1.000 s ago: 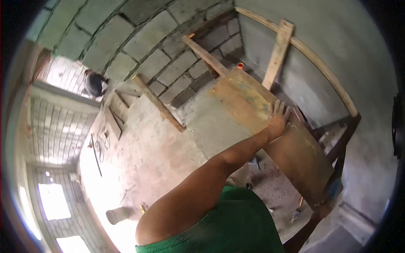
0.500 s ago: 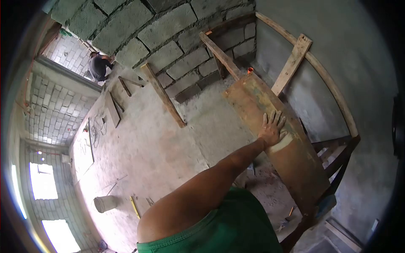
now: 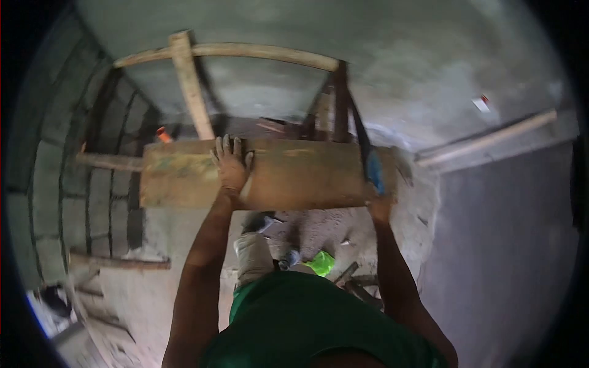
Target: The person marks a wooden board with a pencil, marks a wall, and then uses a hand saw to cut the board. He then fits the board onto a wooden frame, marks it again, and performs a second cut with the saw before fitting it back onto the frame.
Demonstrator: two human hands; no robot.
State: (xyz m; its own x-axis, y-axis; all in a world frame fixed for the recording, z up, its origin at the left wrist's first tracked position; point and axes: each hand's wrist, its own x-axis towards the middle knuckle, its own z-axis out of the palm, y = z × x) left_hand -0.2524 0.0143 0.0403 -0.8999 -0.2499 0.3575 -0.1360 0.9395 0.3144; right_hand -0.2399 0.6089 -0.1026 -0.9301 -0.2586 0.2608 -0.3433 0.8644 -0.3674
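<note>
In front of me lies a broad wooden board [image 3: 294, 178], brown with yellowish stains, set level across a timber frame. My left hand [image 3: 232, 168] rests flat on its left half, fingers spread and dusty with pale powder. At the right end, my right hand [image 3: 380, 208] grips the board's near edge, its fingers partly hidden and blurred. Just beyond that hand, a blue item [image 3: 374, 173] sits over the board's end, at the foot of a dark slanting strip [image 3: 357, 116].
Behind the board, a curved wooden rail [image 3: 264, 52] and an upright timber [image 3: 191, 86] stand against the plastered wall. Block wall [image 3: 73, 208] rises at left. An orange pipe end [image 3: 163, 134] pokes up. Below lie a hammer-like tool [image 3: 270, 222] and a bright green bag [image 3: 321, 263].
My view has swung right, so the board now runs crosswise before me. My left hand stays flat on it; my right hand and forearm now show plainly at its right end.
</note>
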